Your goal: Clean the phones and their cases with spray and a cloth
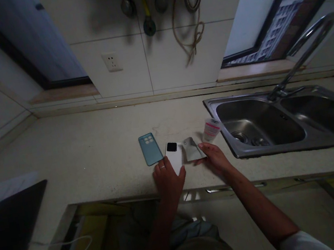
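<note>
A white phone (175,157) with a black camera block lies back side up near the counter's front edge. My left hand (167,179) holds it by its lower part, fingers along the left edge and thumb at the right. Between thumb and fingers, my right hand (215,156) pinches a thin grey sheet (192,150) with a curled upper edge. The sheet sits right beside the phone; whether it is attached there I cannot tell. Left of the phone lies a blue-green phone case (151,150). Behind my right hand stands a clear plastic cup (211,129) with pink markings.
A steel double sink (234,149) with a tall faucet (302,49) is set into the counter (101,154) at right. At far left lies a dark flat panel (13,225), with a white cable (74,241) hanging nearby. Pipes and a hose (193,6) are on the wall.
</note>
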### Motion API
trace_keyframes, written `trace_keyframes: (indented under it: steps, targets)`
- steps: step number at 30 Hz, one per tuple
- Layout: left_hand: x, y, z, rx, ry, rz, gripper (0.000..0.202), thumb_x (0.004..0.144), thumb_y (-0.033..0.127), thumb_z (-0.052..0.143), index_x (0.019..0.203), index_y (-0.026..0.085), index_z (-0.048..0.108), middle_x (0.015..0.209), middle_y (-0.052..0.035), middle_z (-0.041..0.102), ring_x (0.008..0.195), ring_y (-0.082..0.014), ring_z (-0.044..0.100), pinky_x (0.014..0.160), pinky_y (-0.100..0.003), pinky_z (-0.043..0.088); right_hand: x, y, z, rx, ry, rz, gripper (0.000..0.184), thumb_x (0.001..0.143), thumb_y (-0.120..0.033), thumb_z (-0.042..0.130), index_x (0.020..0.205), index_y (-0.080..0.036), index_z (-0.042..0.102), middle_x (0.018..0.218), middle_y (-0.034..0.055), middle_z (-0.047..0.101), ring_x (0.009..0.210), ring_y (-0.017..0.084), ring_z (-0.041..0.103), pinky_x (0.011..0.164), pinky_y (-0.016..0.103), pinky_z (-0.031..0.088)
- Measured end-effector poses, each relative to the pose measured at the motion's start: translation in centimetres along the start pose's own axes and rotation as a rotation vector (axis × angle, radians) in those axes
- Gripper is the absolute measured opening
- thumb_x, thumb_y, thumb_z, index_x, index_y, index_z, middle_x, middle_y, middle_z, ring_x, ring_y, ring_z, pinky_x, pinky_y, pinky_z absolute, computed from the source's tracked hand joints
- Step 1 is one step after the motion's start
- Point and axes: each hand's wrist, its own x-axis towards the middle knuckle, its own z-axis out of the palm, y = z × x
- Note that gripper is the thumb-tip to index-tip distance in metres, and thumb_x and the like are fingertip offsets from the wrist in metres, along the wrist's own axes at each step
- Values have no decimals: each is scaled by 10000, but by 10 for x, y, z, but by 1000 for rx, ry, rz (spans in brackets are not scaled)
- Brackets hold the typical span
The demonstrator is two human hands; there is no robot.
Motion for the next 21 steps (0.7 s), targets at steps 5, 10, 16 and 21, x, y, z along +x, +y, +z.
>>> trace_keyframes:
  steps: [5,10,16,21]
  targets:
    - [-2,8,-3,-449,98,-30,654,837,448,657,1373,116,480,1378,-252,523,1307,-387,451,1068,-530,354,-7,-2,-2,-132,57,-86,430,742,-636,716,712,-216,631,657,-12,599,628,173,569,575,286,509]
    - [2,38,-11,-1383,-192,-200,765,676,452,799,1331,196,499,1380,-175,559,1242,-306,554,988,-406,463,-19,-12,0,-130,-34,-97,501,727,-681,697,630,-224,515,577,-37,474,563,143,457,552,264,420]
    - [8,45,-4,-1633,-453,-311,363,648,428,784,850,169,629,780,-30,650,739,-166,628,711,-292,508,-26,-23,-8,-167,-15,-29,556,632,-743,730,621,-226,525,553,-30,492,531,147,444,517,279,382]
    - [17,31,6,-1531,-325,-398,263,781,468,633,760,211,579,854,-68,674,877,-230,661,758,-375,550,-23,-29,-22,-355,-114,-200,497,868,-665,562,679,-207,594,590,-14,543,542,137,485,532,268,401]
